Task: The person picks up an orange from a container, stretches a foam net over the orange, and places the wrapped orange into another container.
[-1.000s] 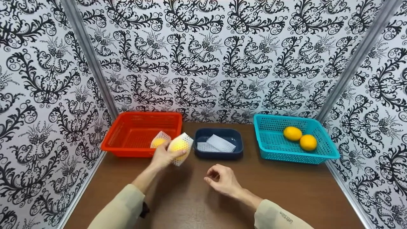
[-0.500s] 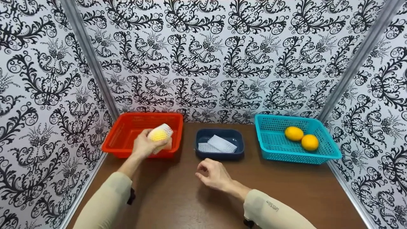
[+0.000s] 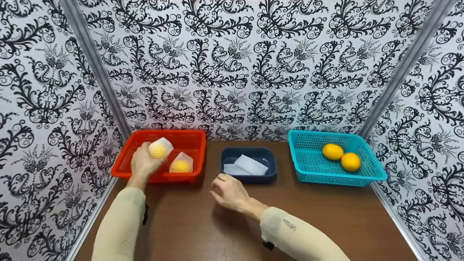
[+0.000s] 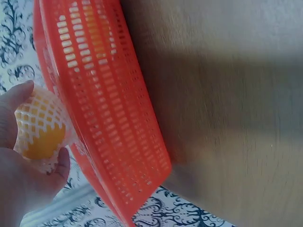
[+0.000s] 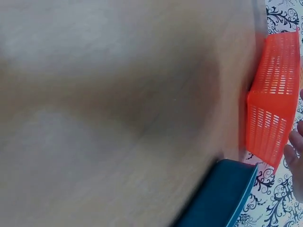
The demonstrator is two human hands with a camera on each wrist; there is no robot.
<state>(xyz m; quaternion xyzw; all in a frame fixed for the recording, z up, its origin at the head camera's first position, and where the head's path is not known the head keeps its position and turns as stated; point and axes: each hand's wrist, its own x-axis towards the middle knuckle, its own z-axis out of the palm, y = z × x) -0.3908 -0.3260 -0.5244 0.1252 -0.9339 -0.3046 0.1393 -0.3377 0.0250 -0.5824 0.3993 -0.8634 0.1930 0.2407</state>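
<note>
My left hand (image 3: 144,160) grips an orange in a white foam net (image 3: 158,149) over the left part of the red basket (image 3: 125,165). In the left wrist view, my thumb and fingers lie around the netted orange (image 4: 42,124), beside the basket's rim. Another netted orange (image 3: 181,166) lies inside the basket at its front right. My right hand (image 3: 232,193), fingers loosely curled, holds nothing and hovers in front of the navy tray (image 3: 250,178). White foam nets (image 3: 252,165) lie flat in that tray.
At the right, a teal basket (image 3: 308,177) contains two bare oranges (image 3: 350,162). All the containers stand in a row on the brown table (image 3: 188,224). Patterned walls (image 3: 232,72) close in the back and both sides.
My left hand has carried the netted orange left from beside the navy tray to over the red basket, uncovering the other netted orange. My right hand has drifted left.
</note>
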